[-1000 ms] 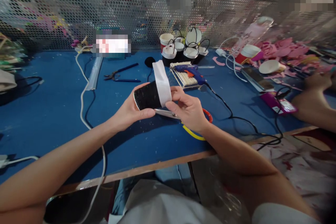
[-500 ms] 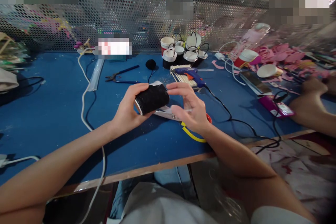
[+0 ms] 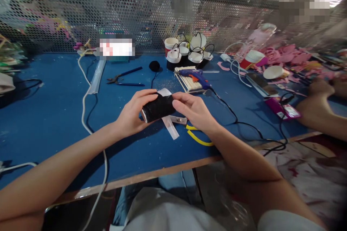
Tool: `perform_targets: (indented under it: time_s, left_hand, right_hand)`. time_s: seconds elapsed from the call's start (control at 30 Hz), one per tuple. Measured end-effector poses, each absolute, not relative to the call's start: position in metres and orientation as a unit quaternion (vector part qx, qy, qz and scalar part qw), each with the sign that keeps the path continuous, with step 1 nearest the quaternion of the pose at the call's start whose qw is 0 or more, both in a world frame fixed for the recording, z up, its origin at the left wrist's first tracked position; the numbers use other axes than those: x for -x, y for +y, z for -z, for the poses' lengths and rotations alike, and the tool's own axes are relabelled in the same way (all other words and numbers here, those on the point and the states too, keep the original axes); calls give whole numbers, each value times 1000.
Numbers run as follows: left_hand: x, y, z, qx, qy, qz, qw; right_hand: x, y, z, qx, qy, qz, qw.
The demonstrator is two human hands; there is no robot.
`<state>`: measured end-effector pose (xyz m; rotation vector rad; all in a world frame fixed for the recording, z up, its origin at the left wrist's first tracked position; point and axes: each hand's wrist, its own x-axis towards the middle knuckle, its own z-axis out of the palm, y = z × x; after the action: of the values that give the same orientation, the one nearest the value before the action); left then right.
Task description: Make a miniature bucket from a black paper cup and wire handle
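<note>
My left hand (image 3: 132, 112) wraps around a black-covered paper cup (image 3: 159, 107), tipped on its side just over the blue table. A white flap (image 3: 164, 92) shows at the cup's far edge. At the cup's right end, the thumb and fingers of my right hand (image 3: 193, 110) are closed on its edge. Below the cup, a whitish strip (image 3: 170, 129) slants toward me; whether it is joined to the cup I cannot tell. Scissors with yellow-edged handles (image 3: 200, 141) lie partly under my right hand.
Behind are a blue glue gun (image 3: 199, 77) on pale sticks (image 3: 187, 81), black-and-white cups (image 3: 195, 57) with wire handles, black yarn (image 3: 154, 66) and pliers (image 3: 124, 78). A white cable (image 3: 84, 112) crosses the left side. Another person's arm (image 3: 320, 104) rests at the right.
My right hand has come in from beside the cup and its fingers have closed on the right end. The whitish strip now shows below the cup.
</note>
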<state>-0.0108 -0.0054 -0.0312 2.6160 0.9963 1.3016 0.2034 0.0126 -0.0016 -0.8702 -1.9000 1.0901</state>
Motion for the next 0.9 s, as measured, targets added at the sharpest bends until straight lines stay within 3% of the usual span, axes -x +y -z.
perform_targets:
  time_s: [0.13,0.33,0.47,0.6,0.7,0.8,0.9]
  left_hand:
    - [12,-5,33,-879,276,-389,-17]
    - [11,-9,28,-897,298,-327,21]
    - [8,-11,24,-853,357,-369,91]
    - [8,-12,17,-784,435,-396,198]
    - [9,-11,14,-739,467,-403,271]
    - [10,-9,15,-685,468,-425,362]
    - [10,-6,18,-601,451,-462,471]
  right_hand:
    - [-204,12,6,320,-744,-449,378]
    - [-204,9,3,311,-792,-381,361]
    - [-217,22,-16,387,-781,-269,410]
    - [-249,68,-31,521,-728,-68,441]
    - [-272,109,-26,611,-720,19,328]
    - [-281,133,-12,636,-759,-20,139]
    - [-277,138,2,641,-758,-17,117]
